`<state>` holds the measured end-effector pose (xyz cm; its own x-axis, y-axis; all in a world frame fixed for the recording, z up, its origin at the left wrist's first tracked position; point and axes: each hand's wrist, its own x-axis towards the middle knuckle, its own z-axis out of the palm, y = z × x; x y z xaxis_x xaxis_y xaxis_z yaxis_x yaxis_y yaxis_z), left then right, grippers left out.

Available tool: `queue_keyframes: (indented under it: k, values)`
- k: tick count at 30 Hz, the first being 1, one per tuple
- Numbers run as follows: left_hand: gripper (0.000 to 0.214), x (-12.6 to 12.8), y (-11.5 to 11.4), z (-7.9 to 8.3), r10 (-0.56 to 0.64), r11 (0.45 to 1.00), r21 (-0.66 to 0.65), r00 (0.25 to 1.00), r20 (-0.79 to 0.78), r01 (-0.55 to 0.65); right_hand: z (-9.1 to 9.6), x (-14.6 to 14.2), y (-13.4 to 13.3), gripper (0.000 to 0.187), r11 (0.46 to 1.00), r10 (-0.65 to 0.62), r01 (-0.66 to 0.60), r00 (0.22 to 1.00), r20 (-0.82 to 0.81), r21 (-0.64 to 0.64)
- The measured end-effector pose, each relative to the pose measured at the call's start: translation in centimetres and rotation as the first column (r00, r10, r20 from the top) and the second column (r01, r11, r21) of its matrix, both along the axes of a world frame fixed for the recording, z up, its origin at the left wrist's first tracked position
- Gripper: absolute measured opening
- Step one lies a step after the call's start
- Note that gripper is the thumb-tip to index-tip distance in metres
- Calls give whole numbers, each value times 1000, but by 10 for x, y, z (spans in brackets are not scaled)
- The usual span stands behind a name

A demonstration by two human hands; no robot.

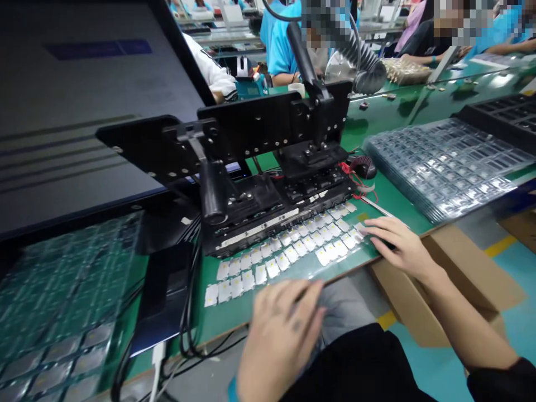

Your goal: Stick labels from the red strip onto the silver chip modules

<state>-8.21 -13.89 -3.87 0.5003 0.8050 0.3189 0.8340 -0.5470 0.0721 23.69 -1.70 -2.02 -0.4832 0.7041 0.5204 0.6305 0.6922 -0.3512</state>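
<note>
Several rows of small white rectangular pieces [288,248] with yellow marks lie side by side on the green bench mat [221,318], just in front of a black metal fixture [272,206]. My right hand [397,245] rests at the right end of the rows, its fingertips touching the nearest pieces. A dark object may lie under its palm, but it is mostly hidden. My left hand [280,340] is blurred at the mat's front edge, just below the rows. Its fingers point towards them, and it shows nothing held.
A large monitor [92,111] stands at left, above a stack of circuit boards [58,318]. Stacked clear blister trays [444,167] lie at right. Red wires and a dark coil [363,166] sit behind the fixture. A cardboard box [452,285] stands below the bench. Co-workers in blue sit beyond.
</note>
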Motion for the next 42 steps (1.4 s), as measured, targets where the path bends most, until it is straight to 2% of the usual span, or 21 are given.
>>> queue_keyframes:
  k: [2,3,5,7,12,19,22,24,26,28,30,32,37,42]
  values:
    - [53,65,33,10,-56,997,-53,997,59,59,-4,3,12,28,997,77,-77,996,50,-9]
    - [51,87,48,14,-51,997,-58,997,61,54,-8,5,15,27,995,100,-99,993,61,-20]
    - [48,112,72,17,4,999,-46,999,36,-2,-18,9,18,26,992,124,-121,990,69,-47]
    - [44,120,84,17,42,998,-51,999,3,-42,-26,15,17,23,990,133,-129,989,59,-63]
    - [32,122,92,16,48,996,-69,999,-23,-49,-30,23,17,22,983,164,-159,985,50,-86]
    - [18,128,104,19,-47,997,-66,998,-33,45,-28,27,21,26,974,203,-198,978,40,-110]
    - [16,126,110,28,-95,994,-49,995,-29,93,-23,28,21,25,975,186,-185,983,-8,-122]
    - [15,119,115,41,-105,994,-38,994,-20,105,-12,25,24,25,979,174,-176,984,-29,-106]
    - [15,106,121,56,-56,998,-28,998,12,56,6,16,31,25,980,187,-189,982,-30,-70]
    - [14,88,128,68,77,997,-23,994,82,-75,26,4,42,23,976,215,-216,976,-22,-42]
    - [13,69,138,74,213,977,-24,966,143,-212,43,-12,59,22,970,243,-243,970,-22,-28]
    - [16,55,149,72,275,961,-22,948,158,-275,51,-28,79,22,966,259,-260,965,-24,-16]
    - [23,45,177,57,314,949,-2,942,120,-316,44,-60,130,24,956,293,-293,956,10,13]
    - [26,51,189,57,379,924,4,920,95,-381,31,-72,156,24,959,285,-285,958,39,-1]
